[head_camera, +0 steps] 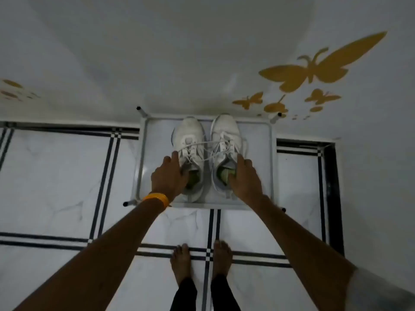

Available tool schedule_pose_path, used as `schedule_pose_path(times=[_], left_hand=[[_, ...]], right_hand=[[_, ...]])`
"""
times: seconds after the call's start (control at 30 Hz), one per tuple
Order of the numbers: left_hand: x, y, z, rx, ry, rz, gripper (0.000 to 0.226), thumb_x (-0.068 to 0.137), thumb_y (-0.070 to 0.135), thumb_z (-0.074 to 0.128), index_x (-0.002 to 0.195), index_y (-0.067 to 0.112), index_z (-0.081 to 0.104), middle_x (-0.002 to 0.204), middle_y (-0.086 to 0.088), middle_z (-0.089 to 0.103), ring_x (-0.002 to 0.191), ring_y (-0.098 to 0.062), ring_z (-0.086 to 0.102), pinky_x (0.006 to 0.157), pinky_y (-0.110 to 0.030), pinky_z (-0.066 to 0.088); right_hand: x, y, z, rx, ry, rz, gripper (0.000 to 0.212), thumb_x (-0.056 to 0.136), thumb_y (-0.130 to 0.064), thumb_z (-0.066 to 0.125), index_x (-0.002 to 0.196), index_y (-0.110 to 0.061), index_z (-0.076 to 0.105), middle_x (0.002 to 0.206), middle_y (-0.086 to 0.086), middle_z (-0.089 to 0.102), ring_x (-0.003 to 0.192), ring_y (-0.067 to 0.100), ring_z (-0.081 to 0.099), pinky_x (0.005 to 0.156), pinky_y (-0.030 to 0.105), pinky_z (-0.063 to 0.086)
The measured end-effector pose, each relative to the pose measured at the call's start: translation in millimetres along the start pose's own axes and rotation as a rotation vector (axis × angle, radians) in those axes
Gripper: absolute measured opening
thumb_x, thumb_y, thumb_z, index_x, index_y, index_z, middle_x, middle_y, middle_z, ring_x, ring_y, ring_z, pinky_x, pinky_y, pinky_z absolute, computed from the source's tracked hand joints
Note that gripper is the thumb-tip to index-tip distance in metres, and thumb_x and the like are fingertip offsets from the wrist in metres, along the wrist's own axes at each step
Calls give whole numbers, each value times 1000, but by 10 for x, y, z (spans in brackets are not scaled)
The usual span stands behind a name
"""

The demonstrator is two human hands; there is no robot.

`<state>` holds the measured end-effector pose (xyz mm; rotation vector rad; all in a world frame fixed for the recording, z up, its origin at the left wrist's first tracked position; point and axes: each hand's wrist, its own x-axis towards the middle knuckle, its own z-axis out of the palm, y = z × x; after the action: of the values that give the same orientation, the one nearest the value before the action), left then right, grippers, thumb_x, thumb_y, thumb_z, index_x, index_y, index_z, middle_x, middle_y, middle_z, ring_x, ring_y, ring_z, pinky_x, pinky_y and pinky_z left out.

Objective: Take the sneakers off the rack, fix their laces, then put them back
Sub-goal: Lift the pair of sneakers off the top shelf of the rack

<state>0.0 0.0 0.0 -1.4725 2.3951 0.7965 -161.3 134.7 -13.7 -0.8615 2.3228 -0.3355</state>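
Fingers of the left hand point(168, 176) are curled into the collar of the left sneaker point(189, 153), and those of the right hand point(243, 176) are hooked into the collar of the right sneaker point(225, 151), so each shoe is gripped at its opening. Both sneakers are seen resting side by side on the top shelf of the white rack point(272, 167), against the wall. With the laces point(202, 145) strung loosely between the two shoes, the task is judged barely begun: lifting off, lace fixing and returning all remain.
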Motion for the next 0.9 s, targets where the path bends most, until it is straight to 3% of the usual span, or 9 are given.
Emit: schedule_pose_path(times=[0.13,0.27,0.37,0.6,0.73,0.83,0.9], left_hand=[[269,-168,407,-15,-59,-42,66,83,18,61,140,10,29,109,-22,67,94,-44,64,80,-48,54],[304,-209,559,-79,48,21,55,88,6,55,139,5,34,107,-24,68,95,-44,65,81,-48,52],[197,-221,549,-133,69,53,59,93,8,51,147,8,27,113,-23,66,99,-39,66,88,-49,53],[-640,-163,302,-233,110,146,62,96,17,45,152,15,19,122,-20,63,103,-36,65,91,-47,55],[-1268,-273,300,-276,85,175,64,96,18,42,153,24,13,122,-15,62,99,-30,65,90,-42,55],[-1720,-477,526,-312,90,179,61,99,17,42,153,25,16,121,-12,64,94,-25,66,85,-32,52],[-2027,-667,763,-321,77,218,60,99,20,41,153,26,16,125,-10,63,97,-24,66,88,-32,53]], right_hand=[[279,191,235,-32,73,3,61,93,-9,53,147,-8,28,129,21,49,107,37,59,83,38,49],[317,285,311,4,64,-43,66,93,-6,53,151,-7,23,136,21,50,116,37,56,93,41,47],[218,272,306,5,89,-77,67,91,-4,57,150,-5,25,137,20,51,119,35,56,97,40,47],[-745,236,253,217,114,-92,65,94,0,46,153,-12,20,142,16,47,122,28,54,101,45,49],[-1485,278,327,270,171,-78,60,98,-2,41,153,-15,20,147,12,44,124,25,53,102,32,46],[-1954,433,592,254,199,-37,59,98,-4,42,152,-17,23,131,10,52,111,23,59,94,37,53],[-2288,561,849,234,224,-40,59,97,-1,43,151,-16,25,122,10,53,101,22,60,85,41,56]])
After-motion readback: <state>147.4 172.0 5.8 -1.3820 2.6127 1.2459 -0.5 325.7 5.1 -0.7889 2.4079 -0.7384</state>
